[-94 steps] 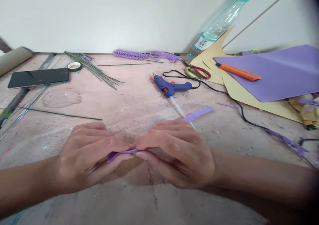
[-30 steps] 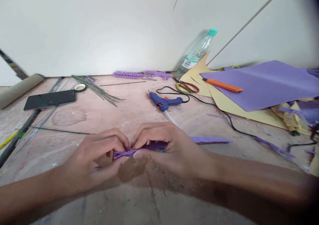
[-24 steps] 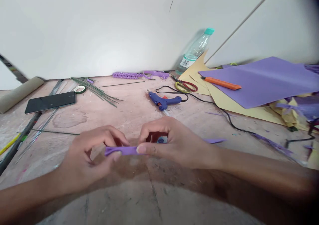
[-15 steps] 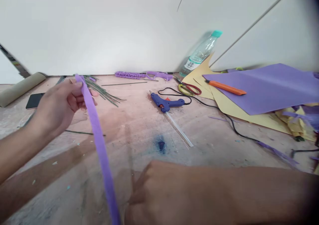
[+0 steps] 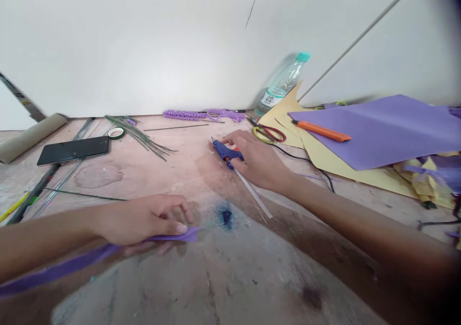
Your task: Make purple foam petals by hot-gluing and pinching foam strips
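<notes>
My left hand (image 5: 139, 219) pinches one end of a long purple strip (image 5: 65, 270) low over the table. The rest of the strip trails under my forearm to the left edge. My right hand (image 5: 259, 164) is around the handle of a blue glue gun (image 5: 220, 150), which lies on the table with its nozzle toward the back. From the gun's rear a clear glue stick (image 5: 254, 193) sticks out toward me. The handle is mostly covered by my fingers. A dark blue stain (image 5: 226, 217) marks the tabletop between my hands.
Green wires (image 5: 140, 135), a phone (image 5: 74, 150), a tape roll (image 5: 115, 133) and a cardboard tube (image 5: 32, 138) lie left. Scissors (image 5: 270, 134), a leaning bottle (image 5: 281, 87) and an orange cutter (image 5: 322, 130) on purple sheet (image 5: 382, 128) are right. A purple fuzzy stem (image 5: 183, 115) lies behind.
My left hand has come down and nearer with the strip, now stretching left. My right hand has left the near edge and closed around the glue gun's handle.
</notes>
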`<state>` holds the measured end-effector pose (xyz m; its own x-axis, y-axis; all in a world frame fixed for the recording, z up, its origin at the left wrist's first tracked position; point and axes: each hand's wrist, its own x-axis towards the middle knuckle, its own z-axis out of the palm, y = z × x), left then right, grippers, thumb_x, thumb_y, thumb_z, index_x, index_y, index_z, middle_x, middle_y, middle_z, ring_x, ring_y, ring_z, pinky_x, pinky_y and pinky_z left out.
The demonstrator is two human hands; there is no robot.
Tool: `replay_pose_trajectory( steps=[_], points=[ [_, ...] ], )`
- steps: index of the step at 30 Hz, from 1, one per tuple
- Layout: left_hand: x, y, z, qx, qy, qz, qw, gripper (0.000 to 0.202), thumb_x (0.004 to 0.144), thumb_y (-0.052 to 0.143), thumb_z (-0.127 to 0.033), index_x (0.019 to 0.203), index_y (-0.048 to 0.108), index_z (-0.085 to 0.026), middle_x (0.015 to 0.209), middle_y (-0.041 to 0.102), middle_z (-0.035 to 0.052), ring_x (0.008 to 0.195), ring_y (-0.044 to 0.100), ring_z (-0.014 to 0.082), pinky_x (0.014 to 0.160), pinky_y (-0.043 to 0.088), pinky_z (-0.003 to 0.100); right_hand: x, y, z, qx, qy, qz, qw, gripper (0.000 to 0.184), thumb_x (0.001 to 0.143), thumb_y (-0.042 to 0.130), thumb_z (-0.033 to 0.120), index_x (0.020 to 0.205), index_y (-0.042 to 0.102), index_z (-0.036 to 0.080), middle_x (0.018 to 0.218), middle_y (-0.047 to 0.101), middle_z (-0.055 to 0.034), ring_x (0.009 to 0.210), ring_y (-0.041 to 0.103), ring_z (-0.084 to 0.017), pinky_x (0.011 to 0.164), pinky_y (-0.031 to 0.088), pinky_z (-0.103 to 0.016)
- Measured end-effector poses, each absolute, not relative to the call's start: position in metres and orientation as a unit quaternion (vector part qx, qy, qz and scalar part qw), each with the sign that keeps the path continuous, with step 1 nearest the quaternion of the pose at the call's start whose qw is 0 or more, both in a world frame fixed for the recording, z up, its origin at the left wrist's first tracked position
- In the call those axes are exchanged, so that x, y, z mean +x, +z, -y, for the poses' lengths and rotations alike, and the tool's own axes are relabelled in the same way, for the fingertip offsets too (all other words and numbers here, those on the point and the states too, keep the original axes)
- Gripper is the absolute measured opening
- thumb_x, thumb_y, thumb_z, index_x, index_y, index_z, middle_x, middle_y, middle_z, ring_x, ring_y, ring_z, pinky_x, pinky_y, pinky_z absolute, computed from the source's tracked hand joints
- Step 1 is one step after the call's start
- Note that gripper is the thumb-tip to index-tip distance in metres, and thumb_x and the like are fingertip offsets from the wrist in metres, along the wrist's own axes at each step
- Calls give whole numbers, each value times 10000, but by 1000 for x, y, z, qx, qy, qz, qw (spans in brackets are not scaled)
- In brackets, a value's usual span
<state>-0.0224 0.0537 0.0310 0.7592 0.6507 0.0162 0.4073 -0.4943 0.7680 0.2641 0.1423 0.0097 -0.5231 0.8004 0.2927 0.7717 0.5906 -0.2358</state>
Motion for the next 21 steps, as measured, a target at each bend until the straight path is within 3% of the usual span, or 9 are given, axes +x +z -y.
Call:
replay_pose_trajectory(
  steps=[3,5,8,10,14,18,21],
  points=[
    [-5,2,-50,833,174,-349,392,207,1112,402,-275,1097,573,-159,662,692,-31,526,667,111,484,523,181,287,2,-163,-459,55,873,156,441,770,523,80,1196,624,130,1271,660,-190,1191,618,-367,998,489,-508],
    [-5,-10,-58,832,207,-372,355,188,1096,432,-299,1148,559,-171,874,736,37,758,708,155,660,580,257,298,-1,-172,-444,73,883,137,448,743,535,75,1166,650,165,1210,689,-150,1155,636,-345,1004,494,-492],
    [-12,-19,-75,851,230,-375,286,180,1042,509,-291,1133,621,-184,1112,719,99,1041,651,242,919,529,402,307,-4,-179,-425,93,890,134,427,775,544,99,1175,668,180,1168,702,-144,1150,627,-352,1010,485,-508],
    [-18,-22,-80,867,230,-370,244,209,1035,479,-230,1150,648,-187,1204,707,109,1152,601,276,1011,451,457,310,-7,-183,-419,105,890,146,380,824,546,145,1182,670,181,1183,694,-157,1165,611,-365,1020,470,-530],
    [-27,-25,-67,878,232,-378,179,314,1049,446,-159,1293,633,-226,1395,657,92,1308,526,284,1069,356,462,315,-13,-188,-405,143,885,180,318,908,597,317,1206,658,224,1241,671,-127,1186,599,-350,1041,453,-515],
    [-32,-25,-37,878,240,-397,121,317,1034,518,-156,1302,635,-279,1366,675,49,1309,518,270,1072,334,437,314,-16,-176,-421,180,860,225,283,990,566,462,1136,625,227,1048,684,-85,937,635,-270,818,495,-405],
    [-34,-23,-22,868,224,-410,168,488,1008,373,-31,1327,608,-315,1404,631,20,1306,506,229,1047,331,415,306,-13,-155,-407,222,847,261,252,957,611,459,1018,619,215,880,656,-43,786,592,-219,689,449,-338]
  ],
)
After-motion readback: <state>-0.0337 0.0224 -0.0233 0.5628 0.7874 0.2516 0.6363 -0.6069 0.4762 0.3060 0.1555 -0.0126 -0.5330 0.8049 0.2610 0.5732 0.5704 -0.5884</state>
